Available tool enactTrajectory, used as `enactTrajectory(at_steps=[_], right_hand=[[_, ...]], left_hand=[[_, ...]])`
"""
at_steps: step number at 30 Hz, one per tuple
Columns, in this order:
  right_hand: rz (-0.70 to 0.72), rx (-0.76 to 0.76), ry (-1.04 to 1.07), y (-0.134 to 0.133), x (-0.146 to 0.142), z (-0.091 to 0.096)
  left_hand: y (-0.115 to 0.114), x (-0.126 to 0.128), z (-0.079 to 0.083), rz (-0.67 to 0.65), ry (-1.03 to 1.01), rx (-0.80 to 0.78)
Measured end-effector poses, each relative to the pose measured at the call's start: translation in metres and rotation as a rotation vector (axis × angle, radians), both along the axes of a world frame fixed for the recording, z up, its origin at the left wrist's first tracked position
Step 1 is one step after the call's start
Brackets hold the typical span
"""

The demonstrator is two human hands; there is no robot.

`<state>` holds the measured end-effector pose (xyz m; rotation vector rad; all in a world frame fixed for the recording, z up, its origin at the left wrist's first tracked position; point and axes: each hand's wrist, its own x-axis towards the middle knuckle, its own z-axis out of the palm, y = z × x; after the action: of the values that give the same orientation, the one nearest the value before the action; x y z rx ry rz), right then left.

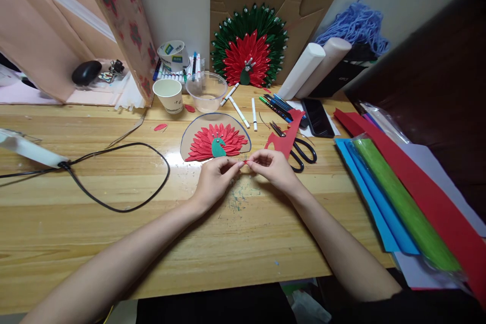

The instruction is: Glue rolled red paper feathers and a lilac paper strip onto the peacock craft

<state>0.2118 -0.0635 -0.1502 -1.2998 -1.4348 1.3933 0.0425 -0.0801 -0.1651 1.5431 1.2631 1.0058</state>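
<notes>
Between the fingertips of both hands is a small red paper piece [246, 162], mostly hidden by the fingers. My left hand [217, 177] pinches its left end, and my right hand [274, 168] pinches the right end. Just beyond them lies a half-round cardboard piece [193, 134] with a dark edge. On it sits a peacock figure with layered red paper feathers [201, 147] and a green paper body [218, 147]. Black-handled scissors [304, 152] rest to the right, partly under a cut red paper scrap [284, 136].
A paper cup [168, 96], a clear plastic bowl [206, 93] and loose markers [239, 112] stand or lie behind. A larger green-and-red peacock [248, 50] leans on cardboard. A phone [318, 118] and coloured sheets [379, 197] are at right; a black cable loop [167, 177] lies left.
</notes>
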Motion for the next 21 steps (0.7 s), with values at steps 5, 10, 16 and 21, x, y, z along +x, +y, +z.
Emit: enactTrajectory(at_steps=[5, 10, 16, 21], right_hand=[[-0.006, -0.007, -0.015, 0.001, 0.001, 0.0], [-0.034, -0.023, -0.01, 0.0, 0.0, 0.002], [-0.075, -0.003, -0.039, 0.005, 0.007, 0.003], [-0.09, 0.008, -0.049, 0.006, 0.01, 0.002]], left_hand=[[0.0, 0.0, -0.001, 0.004, 0.029, 0.005], [-0.001, 0.001, 0.001, -0.036, 0.081, 0.077], [0.0, -0.001, -0.001, 0.019, 0.059, 0.038], [-0.002, 0.0, 0.001, 0.022, 0.044, 0.043]])
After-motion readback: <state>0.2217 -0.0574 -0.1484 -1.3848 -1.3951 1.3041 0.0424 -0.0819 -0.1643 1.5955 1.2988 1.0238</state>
